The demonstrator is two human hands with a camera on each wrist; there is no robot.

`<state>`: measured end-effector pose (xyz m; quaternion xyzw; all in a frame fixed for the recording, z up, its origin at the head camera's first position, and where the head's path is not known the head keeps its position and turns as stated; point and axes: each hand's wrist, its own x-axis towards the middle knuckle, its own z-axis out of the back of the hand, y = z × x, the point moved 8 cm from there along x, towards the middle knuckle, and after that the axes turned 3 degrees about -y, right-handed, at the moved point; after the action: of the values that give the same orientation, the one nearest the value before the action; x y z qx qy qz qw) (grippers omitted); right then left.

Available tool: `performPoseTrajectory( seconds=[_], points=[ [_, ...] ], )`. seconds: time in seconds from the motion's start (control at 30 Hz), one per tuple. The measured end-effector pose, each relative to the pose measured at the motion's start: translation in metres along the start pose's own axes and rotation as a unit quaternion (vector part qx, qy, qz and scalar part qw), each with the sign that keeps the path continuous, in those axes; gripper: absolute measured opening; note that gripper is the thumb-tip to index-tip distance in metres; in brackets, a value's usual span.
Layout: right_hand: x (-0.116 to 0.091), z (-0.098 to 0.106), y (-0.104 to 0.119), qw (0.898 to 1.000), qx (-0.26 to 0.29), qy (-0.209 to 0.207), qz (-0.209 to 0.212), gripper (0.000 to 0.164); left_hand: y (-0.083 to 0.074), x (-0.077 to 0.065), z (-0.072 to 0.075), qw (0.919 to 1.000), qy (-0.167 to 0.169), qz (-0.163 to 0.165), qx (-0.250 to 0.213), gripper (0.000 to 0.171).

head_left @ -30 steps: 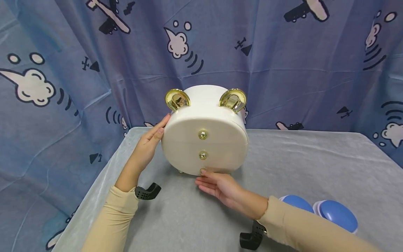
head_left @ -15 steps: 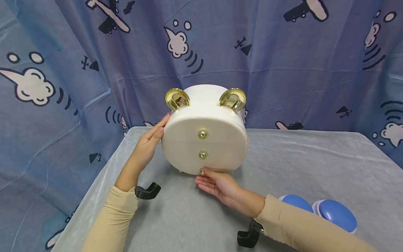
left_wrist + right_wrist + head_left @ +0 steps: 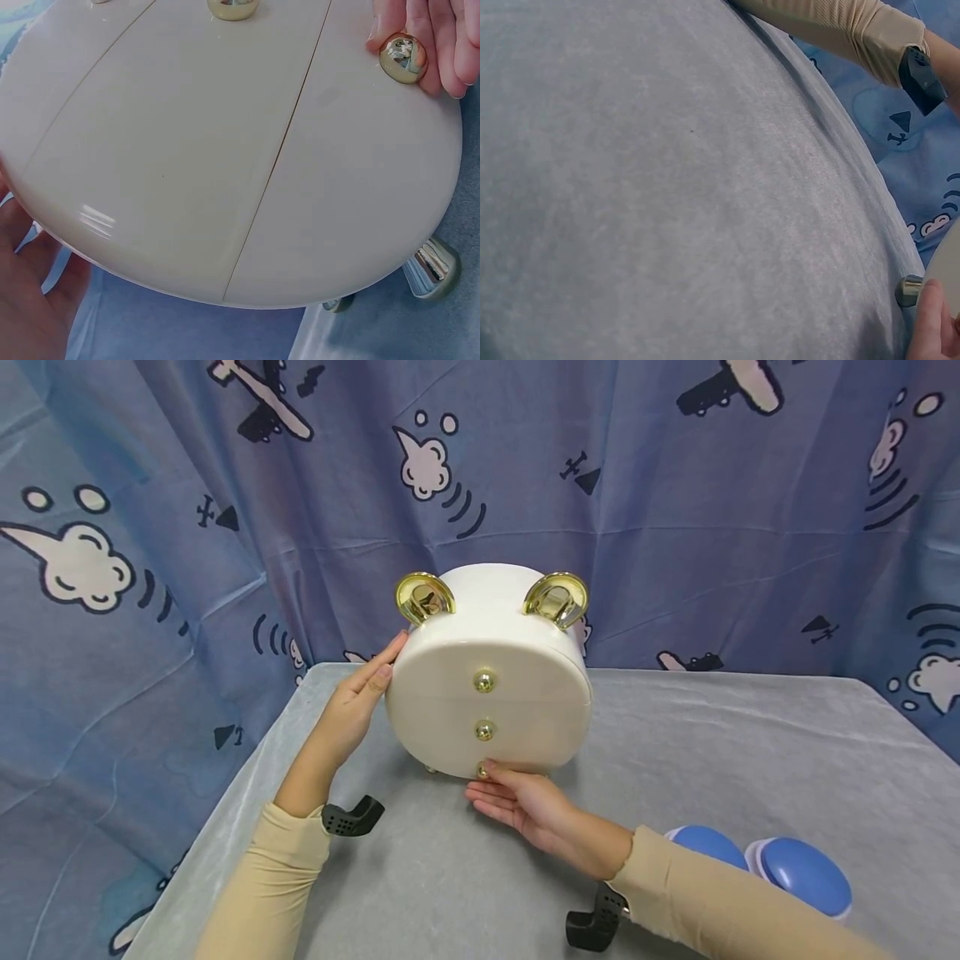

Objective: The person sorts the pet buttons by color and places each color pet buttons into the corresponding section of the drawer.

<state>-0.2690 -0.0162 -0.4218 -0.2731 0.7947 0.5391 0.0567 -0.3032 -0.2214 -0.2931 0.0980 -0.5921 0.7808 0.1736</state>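
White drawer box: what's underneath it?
Gold feet show beneath the white drawer box, over a gray tablecloth; its underside and the cloth directly below are hidden.

right hand (image 3: 534,810) shifted, bottom knob (image 3: 482,771) more visible

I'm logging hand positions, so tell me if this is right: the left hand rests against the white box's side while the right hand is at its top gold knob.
Not quite: the head view shows the right hand at the bottom gold knob, not the top one; the rest stands.
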Motion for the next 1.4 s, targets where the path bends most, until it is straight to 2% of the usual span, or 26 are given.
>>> performPoseTrajectory(
  seconds=[0.5, 0.73, 1.03, 1.4],
  points=[
    [-0.002, 0.002, -0.001, 1.000, -0.012, 0.004, 0.004, 0.019, -0.002, 0.001, -0.002, 1.0000, 0.002, -0.004, 0.002, 0.046],
    [-0.012, -0.001, -0.006, 1.000, -0.013, 0.020, -0.006, 0.023, 0.000, 0.001, 0.000, 0.9999, -0.002, 0.004, 0.010, 0.046],
    [-0.026, -0.002, -0.015, 0.999, -0.020, 0.028, -0.020, 0.017, 0.000, 0.002, -0.001, 1.0000, -0.002, -0.004, 0.003, 0.046],
    [-0.040, -0.004, -0.026, 0.999, -0.024, 0.038, -0.031, 0.023, 0.001, 0.002, -0.001, 1.0000, -0.002, -0.004, -0.003, 0.047]
  ],
)
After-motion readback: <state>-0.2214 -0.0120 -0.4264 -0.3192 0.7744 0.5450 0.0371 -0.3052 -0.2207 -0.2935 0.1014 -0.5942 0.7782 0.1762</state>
